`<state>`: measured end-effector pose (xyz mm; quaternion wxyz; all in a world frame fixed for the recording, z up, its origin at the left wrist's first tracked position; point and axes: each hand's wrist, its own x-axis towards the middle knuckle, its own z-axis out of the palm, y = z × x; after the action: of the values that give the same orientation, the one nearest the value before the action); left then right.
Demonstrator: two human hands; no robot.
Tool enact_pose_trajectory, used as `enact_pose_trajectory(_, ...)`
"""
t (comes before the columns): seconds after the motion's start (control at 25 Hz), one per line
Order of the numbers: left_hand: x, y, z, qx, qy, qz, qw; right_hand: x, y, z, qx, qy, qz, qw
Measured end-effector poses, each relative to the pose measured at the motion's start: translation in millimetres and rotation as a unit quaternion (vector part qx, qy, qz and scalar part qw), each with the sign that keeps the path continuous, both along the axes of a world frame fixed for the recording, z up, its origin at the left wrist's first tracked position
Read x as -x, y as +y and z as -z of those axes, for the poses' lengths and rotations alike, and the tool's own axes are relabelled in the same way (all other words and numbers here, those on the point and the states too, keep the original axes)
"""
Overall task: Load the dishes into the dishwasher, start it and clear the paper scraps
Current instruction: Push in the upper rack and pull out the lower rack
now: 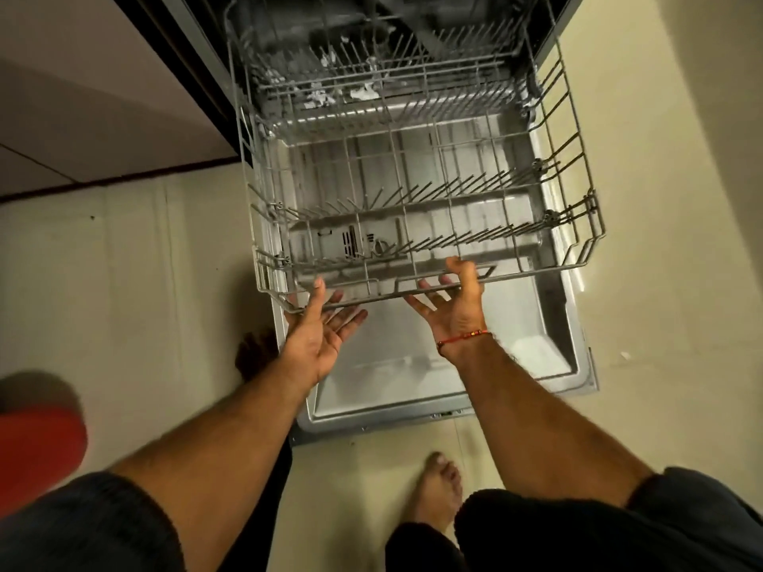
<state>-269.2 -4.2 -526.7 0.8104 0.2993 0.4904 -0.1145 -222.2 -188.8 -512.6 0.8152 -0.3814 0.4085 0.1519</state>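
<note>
Two bare hands at front rim of grey wire dishwasher rack (pixel 413 192), pulled out over open steel dishwasher door (pixel 454 373). Left hand (pixel 320 336) palm-up, fingers straight, released under rim. Right hand (pixel 452 303) thumb hooked over rim, grasping it. White paper scraps (pixel 330 94) inside tub.

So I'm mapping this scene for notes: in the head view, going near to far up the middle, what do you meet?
Bare foot → open dishwasher door → left hand and right hand at the front rim → empty lower rack → paper scraps inside.
</note>
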Motion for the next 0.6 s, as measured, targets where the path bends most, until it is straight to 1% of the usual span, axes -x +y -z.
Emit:
enact_pose_trajectory(0.24, 55, -13, 2, -0.001, 0.019, 0.023, 1.0, 57, -17, 8, -0.021, 0.014, 0.017, 1.0)
enact_pose_trajectory(0.36, 84, -19, 1, -0.005, 0.049, 0.036, 0.998, 87, -26, 6, -0.017, 0.029, 0.008, 0.999)
enact_pose_trajectory(0.48, 90, -27, -9, -0.016, 0.086, 0.045, 0.995, 95, -33, -4, -0.012, 0.052, -0.015, 0.998)
enact_pose_trajectory(0.6, 83, -24, -12, -0.046, 0.126, 0.055, 0.989, 92, -36, -9, 0.005, 0.072, -0.028, 0.997)
